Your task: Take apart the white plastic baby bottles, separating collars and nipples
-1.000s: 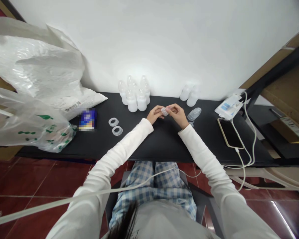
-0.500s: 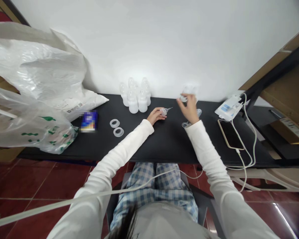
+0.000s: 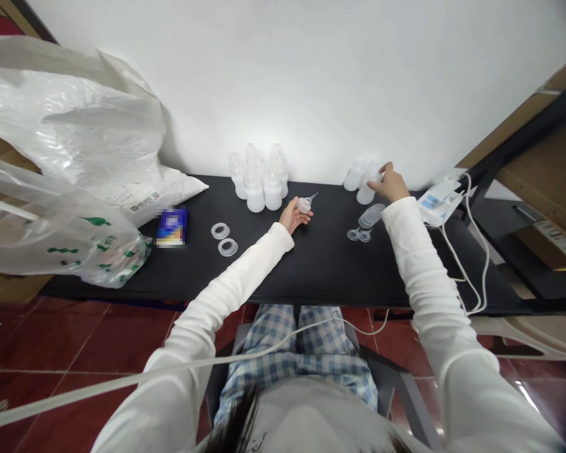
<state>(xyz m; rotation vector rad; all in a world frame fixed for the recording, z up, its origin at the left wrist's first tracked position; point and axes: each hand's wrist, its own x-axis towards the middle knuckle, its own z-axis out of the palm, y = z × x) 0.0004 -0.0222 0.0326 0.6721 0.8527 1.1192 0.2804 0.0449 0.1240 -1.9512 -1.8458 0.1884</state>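
White bottle pair [image 3: 353, 177], right fingers [image 3: 385, 168] at one, grip unclear, left fingers [image 3: 303, 219] holding one clear spouted piece [image 3: 304, 204]

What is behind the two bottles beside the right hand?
The white wall shows behind them. The bottles and the right hand cover part of the back edge of the table, so anything low back there cannot be seen.

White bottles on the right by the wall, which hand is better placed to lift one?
Probably the right hand: it is right at one white bottle. The left hand is farther off and holds a clear pointed piece.
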